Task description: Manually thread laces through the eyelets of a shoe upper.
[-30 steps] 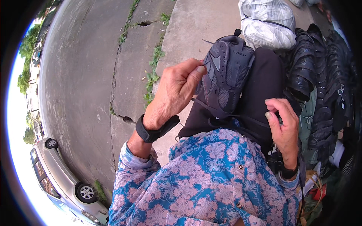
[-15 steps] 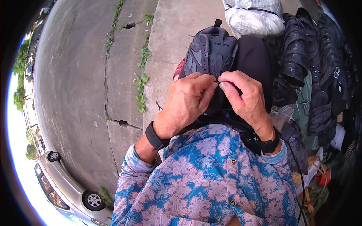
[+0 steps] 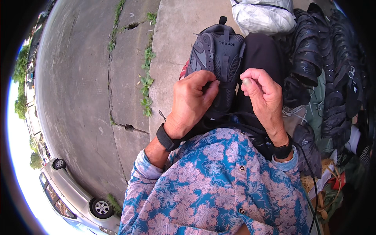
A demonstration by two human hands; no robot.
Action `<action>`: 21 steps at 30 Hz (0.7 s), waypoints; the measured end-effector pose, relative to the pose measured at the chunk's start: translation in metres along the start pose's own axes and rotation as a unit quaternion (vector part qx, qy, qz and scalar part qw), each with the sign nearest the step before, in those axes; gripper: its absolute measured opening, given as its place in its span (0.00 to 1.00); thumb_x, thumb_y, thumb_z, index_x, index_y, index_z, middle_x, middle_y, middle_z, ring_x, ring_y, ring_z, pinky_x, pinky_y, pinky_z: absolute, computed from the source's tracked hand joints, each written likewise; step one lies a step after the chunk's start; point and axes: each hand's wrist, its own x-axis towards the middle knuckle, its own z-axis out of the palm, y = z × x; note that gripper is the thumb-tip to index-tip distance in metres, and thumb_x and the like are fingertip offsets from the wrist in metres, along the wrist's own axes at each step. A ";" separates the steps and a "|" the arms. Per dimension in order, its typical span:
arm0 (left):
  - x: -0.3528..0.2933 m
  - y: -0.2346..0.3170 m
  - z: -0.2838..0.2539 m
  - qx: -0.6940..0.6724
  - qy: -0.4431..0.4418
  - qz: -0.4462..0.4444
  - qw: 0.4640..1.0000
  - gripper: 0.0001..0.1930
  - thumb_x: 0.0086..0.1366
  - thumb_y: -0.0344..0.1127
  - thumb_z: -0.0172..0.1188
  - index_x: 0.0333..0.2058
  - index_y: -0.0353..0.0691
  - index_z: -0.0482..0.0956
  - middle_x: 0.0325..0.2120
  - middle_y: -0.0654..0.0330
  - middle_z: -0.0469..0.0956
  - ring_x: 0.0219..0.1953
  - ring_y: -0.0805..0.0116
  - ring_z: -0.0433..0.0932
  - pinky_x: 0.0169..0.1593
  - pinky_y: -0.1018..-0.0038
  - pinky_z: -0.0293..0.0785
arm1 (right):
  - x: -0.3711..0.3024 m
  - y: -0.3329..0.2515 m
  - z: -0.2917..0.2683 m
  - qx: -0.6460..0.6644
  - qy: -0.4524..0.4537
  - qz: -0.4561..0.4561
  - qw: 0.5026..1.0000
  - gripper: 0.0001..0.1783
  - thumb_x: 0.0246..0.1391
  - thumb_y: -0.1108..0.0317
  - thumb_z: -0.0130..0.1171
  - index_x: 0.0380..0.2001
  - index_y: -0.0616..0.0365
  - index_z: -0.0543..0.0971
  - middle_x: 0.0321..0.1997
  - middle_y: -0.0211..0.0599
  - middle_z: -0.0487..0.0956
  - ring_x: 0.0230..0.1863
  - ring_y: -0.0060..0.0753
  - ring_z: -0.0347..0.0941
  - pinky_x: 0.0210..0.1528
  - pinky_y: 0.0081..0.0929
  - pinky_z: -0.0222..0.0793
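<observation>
A dark grey sports shoe (image 3: pixel 217 51) rests sole-side toward me on my black-trousered knee (image 3: pixel 260 55). My left hand (image 3: pixel 194 102) grips the shoe's middle, its fingertips pinching at the sole. To the right, my right hand (image 3: pixel 262 94) has its fingers curled against the shoe's edge, thumb and forefinger pinched on something too thin to make out. A black cord (image 3: pixel 250 115) runs below both hands. Each wrist wears a black band.
Cracked concrete pavement (image 3: pixel 129 90) with weeds lies to the left. A white plastic bag (image 3: pixel 264 15) sits at the top. Rows of dark shoes (image 3: pixel 337 66) fill the right side. A silver car (image 3: pixel 74 196) shows at the lower left.
My right hand came up from my lap to the shoe and now sits slightly apart from the left hand. The left hand stays on the shoe.
</observation>
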 end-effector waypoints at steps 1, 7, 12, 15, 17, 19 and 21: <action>0.000 0.000 0.001 -0.002 0.001 0.000 1.000 0.04 0.55 0.25 0.64 0.30 0.34 0.79 0.22 0.57 0.78 0.25 0.71 0.78 0.30 0.76 0.73 | -0.001 0.000 0.000 -0.001 0.000 0.004 1.000 0.02 0.57 0.76 0.56 0.34 0.62 0.76 0.27 0.34 0.77 0.26 0.23 0.75 0.29 0.20 0.70; 0.002 0.003 0.003 0.023 -0.004 -0.029 0.999 0.04 0.53 0.24 0.63 0.28 0.35 0.78 0.22 0.56 0.78 0.25 0.69 0.78 0.30 0.76 0.73 | -0.002 0.002 -0.001 -0.019 -0.011 -0.020 1.000 0.02 0.56 0.77 0.56 0.34 0.62 0.76 0.27 0.36 0.78 0.26 0.25 0.76 0.29 0.20 0.70; 0.006 0.002 0.002 0.051 -0.036 0.047 0.997 0.04 0.51 0.23 0.62 0.27 0.35 0.77 0.21 0.55 0.77 0.24 0.67 0.78 0.30 0.75 0.73 | 0.000 0.004 -0.001 -0.026 -0.013 -0.042 0.999 0.02 0.56 0.77 0.57 0.33 0.62 0.76 0.28 0.36 0.79 0.27 0.27 0.77 0.29 0.21 0.71; 0.008 0.000 0.004 -0.017 -0.087 0.047 0.995 0.03 0.52 0.23 0.62 0.27 0.35 0.76 0.21 0.57 0.77 0.24 0.70 0.78 0.30 0.76 0.72 | 0.000 0.004 -0.002 -0.027 -0.018 -0.036 0.999 0.02 0.56 0.77 0.57 0.33 0.62 0.76 0.27 0.36 0.79 0.27 0.26 0.76 0.30 0.21 0.71; 0.005 0.000 0.003 -0.032 -0.055 -0.004 0.998 0.03 0.52 0.23 0.61 0.27 0.35 0.76 0.21 0.58 0.78 0.24 0.73 0.77 0.29 0.77 0.72 | -0.002 0.004 -0.002 -0.013 -0.018 -0.024 0.999 0.02 0.56 0.77 0.56 0.33 0.63 0.76 0.27 0.36 0.79 0.27 0.25 0.76 0.30 0.20 0.71; 0.003 0.000 0.000 -0.045 -0.032 -0.062 0.997 0.03 0.53 0.24 0.61 0.27 0.35 0.76 0.20 0.59 0.78 0.23 0.75 0.76 0.29 0.78 0.72 | -0.002 0.004 -0.003 0.000 -0.016 -0.009 1.000 0.02 0.56 0.77 0.56 0.33 0.63 0.76 0.27 0.36 0.78 0.27 0.25 0.76 0.30 0.20 0.71; 0.002 0.001 -0.002 -0.025 -0.018 -0.085 0.996 0.03 0.53 0.24 0.61 0.27 0.35 0.76 0.20 0.60 0.78 0.23 0.78 0.75 0.29 0.79 0.71 | -0.002 0.004 -0.003 0.002 -0.017 -0.014 1.000 0.02 0.56 0.77 0.56 0.33 0.63 0.76 0.28 0.37 0.78 0.27 0.25 0.76 0.30 0.20 0.71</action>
